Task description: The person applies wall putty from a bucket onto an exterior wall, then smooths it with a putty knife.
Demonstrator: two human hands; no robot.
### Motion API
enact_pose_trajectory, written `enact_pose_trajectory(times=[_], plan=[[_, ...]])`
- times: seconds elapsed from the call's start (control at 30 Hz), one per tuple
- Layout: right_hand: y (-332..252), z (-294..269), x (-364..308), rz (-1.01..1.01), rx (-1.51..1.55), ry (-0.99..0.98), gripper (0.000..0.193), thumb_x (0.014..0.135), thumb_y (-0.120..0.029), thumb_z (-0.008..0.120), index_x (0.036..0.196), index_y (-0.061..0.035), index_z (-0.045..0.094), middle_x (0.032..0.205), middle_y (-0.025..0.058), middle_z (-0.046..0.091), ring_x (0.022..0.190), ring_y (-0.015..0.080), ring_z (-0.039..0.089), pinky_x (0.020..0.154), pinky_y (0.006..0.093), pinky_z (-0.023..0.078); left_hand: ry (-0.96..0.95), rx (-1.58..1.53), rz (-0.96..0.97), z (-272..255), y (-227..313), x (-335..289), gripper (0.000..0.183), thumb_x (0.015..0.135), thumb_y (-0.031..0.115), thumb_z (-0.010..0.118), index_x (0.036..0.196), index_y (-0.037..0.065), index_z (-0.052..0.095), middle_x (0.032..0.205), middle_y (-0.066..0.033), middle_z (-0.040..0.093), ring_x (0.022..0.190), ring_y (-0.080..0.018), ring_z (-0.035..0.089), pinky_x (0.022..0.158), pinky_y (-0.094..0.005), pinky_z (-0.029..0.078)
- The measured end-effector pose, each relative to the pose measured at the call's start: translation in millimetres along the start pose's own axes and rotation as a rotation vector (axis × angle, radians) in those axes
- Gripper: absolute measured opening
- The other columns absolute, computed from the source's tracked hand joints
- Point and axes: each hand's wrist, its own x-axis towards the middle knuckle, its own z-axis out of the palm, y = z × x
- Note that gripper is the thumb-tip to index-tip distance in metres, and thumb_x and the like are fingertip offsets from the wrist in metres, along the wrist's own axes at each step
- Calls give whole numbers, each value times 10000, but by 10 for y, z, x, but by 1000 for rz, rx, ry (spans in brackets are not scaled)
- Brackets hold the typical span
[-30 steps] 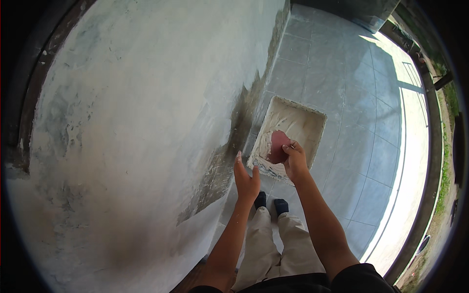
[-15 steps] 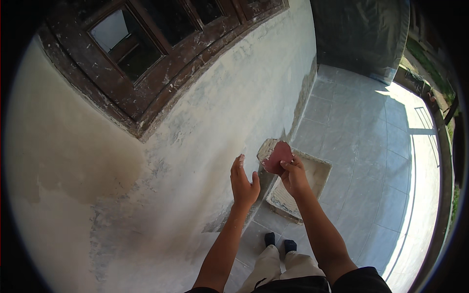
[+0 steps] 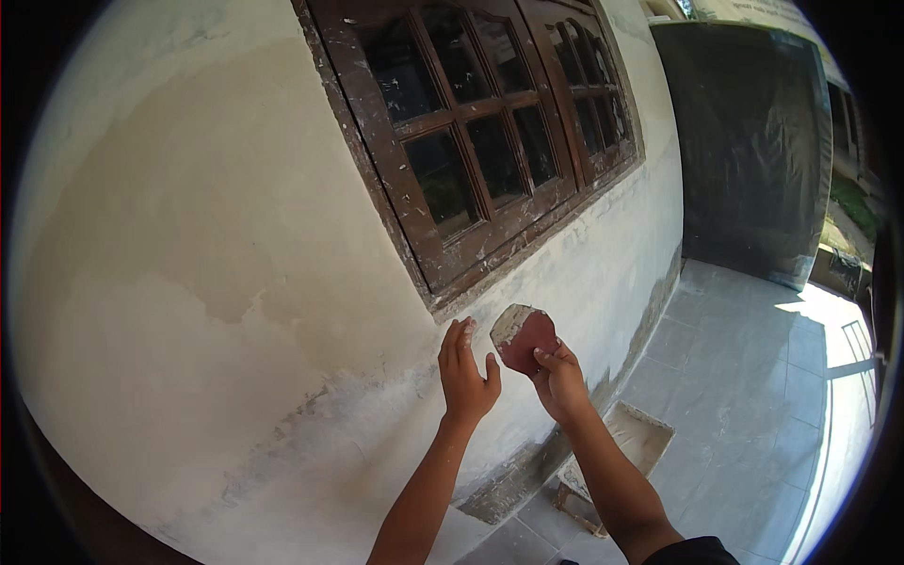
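Observation:
In my right hand (image 3: 562, 381) is a dark red, flat rounded scraper (image 3: 529, 347), its upper left edge loaded with pale, wet plaster (image 3: 513, 322). My thumb presses on its near face; the fingers behind it are mostly hidden. My left hand (image 3: 466, 375) is raised just to the left of the scraper, fingers stretched up and thumb apart, holding nothing. Whitish smears mark its fingertips. Both hands are in front of the plastered wall (image 3: 377, 424), below the corner of the window frame.
A brown wooden window (image 3: 471, 122) with small panes is set in the wall. Patches of differing plaster tone cover the wall. A shallow plaster-crusted tray (image 3: 650, 428) stands on grey floor tiles (image 3: 702, 377) beyond my right forearm. A dark sheet (image 3: 749, 141) hangs at the far end.
My view has tilted up and left, showing more window and wall. The tray now appears lower, partly behind my right forearm. The scraper stays in my right hand.

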Motion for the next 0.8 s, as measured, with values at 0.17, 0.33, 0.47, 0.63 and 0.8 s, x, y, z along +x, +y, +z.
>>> enact_pose_trajectory(times=[0.17, 0.33, 0.47, 0.63, 0.8], plan=[[104, 665, 23, -29, -8, -124, 374, 951, 56, 398, 1323, 57, 438, 1298, 167, 554, 1211, 258, 557, 1079, 412, 430, 94, 101, 65, -611, -195, 279, 576, 801, 75, 594, 1344, -27, 432, 1368, -194, 488, 1333, -385, 407, 1093, -484, 318], [333, 1207, 13, -117, 10, -198, 362, 957, 51, 419, 1316, 60, 462, 1282, 159, 571, 1201, 243, 561, 1067, 402, 428, 111, 224, 184, -1332, -313, 506, 561, 798, 79, 587, 1332, -26, 447, 1359, -184, 499, 1333, -377, 413, 1087, -487, 323], [556, 1594, -68, -186, -68, -215, 369, 960, 47, 437, 1325, 55, 489, 1272, 148, 592, 1192, 207, 562, 1063, 361, 411, 125, 292, 275, -1888, -417, 607, 588, 785, 67, 591, 1342, -25, 426, 1362, -201, 487, 1327, -402, 407, 1088, -502, 314], [785, 2083, -191, -470, -437, -182, 408, 950, 44, 453, 1355, 28, 509, 1231, 148, 636, 1140, 173, 592, 1016, 305, 423, 138, 462, 377, -2685, -511, 770, 571, 768, 49, 584, 1318, -28, 452, 1357, -190, 507, 1318, -405, 426, 1064, -495, 336], [955, 2622, -483, -554, -702, -111, 470, 891, 131, 447, 1329, -9, 541, 1191, 234, 649, 1105, 274, 655, 965, 334, 481, 125, 742, 481, -3517, -703, 927, 434, 762, 68, 574, 1185, -28, 549, 1343, -164, 529, 1326, -371, 426, 1035, -497, 357]])
